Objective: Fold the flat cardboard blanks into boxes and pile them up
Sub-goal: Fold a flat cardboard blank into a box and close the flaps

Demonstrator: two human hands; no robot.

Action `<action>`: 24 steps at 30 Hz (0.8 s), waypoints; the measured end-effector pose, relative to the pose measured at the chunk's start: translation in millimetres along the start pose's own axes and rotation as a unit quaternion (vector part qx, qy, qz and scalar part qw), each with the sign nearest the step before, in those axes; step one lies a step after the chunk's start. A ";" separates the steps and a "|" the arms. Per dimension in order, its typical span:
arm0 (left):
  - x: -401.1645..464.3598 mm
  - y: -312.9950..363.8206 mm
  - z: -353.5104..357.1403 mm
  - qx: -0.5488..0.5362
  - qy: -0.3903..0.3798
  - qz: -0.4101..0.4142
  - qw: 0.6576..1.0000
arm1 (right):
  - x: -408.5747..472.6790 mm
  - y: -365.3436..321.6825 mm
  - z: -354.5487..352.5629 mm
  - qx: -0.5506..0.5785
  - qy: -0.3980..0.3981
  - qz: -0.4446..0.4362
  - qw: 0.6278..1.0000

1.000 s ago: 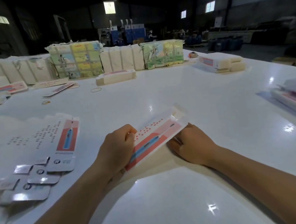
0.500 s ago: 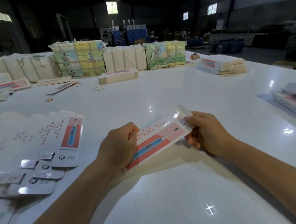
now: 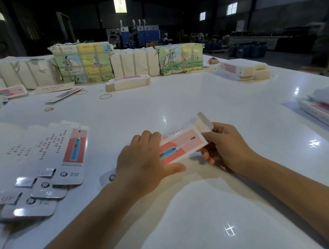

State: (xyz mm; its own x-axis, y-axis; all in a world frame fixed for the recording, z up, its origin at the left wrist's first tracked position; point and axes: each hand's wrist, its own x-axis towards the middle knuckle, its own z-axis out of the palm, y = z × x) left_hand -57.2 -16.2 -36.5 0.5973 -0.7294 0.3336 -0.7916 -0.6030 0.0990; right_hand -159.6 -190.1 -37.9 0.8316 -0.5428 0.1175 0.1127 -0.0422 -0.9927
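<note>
A big shiny white table (image 3: 190, 223) fills a dark workshop. Close in, two hands work on one cardboard blank (image 3: 182, 144) with a toothbrush picture on it. The left hand (image 3: 143, 163) lies over the near end of the blank, its fingers curled over the top edge and its thumb stuck out flat below. The right hand (image 3: 225, 148) pinches the far end, just under the open end flap (image 3: 203, 123). I think the box is being popped open into shape right now. Next, the end flaps need tucking in so it stays square. To the left lies a fanned pile of flat blanks (image 3: 41, 155). On the right edge sit folded boxes (image 3: 328, 111). Far back are wrapped bundles (image 3: 84, 61) and more boxes (image 3: 243, 69).
</note>
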 end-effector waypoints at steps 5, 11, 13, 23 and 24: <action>-1.1 -5.0 -6.3 -0.049 0.096 -0.028 0.994 | 1.2 0.5 -0.8 0.022 0.057 -0.022 0.998; -1.7 -11.4 -10.4 -0.106 0.087 -0.066 0.988 | -8.4 -6.0 1.4 -0.088 0.165 -0.179 0.966; -2.1 -8.4 -8.1 -0.086 0.087 -0.060 0.991 | -14.2 -4.6 12.3 -0.120 0.109 -0.193 0.968; -4.7 4.5 -3.7 -0.013 0.113 -0.026 0.993 | -19.7 -6.4 18.2 -0.137 0.094 -0.185 0.969; -4.9 4.8 -3.9 -0.008 0.109 -0.028 0.994 | -19.6 -6.6 17.2 -0.135 0.089 -0.178 0.971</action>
State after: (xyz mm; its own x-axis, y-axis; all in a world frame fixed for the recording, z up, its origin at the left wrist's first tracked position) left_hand -64.4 -14.3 -34.0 0.5994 -0.6062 0.5228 -0.7608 -0.6344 0.1367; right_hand -167.3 -164.7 -33.2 0.6560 -0.5890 0.4719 0.2089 -0.4591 -0.8635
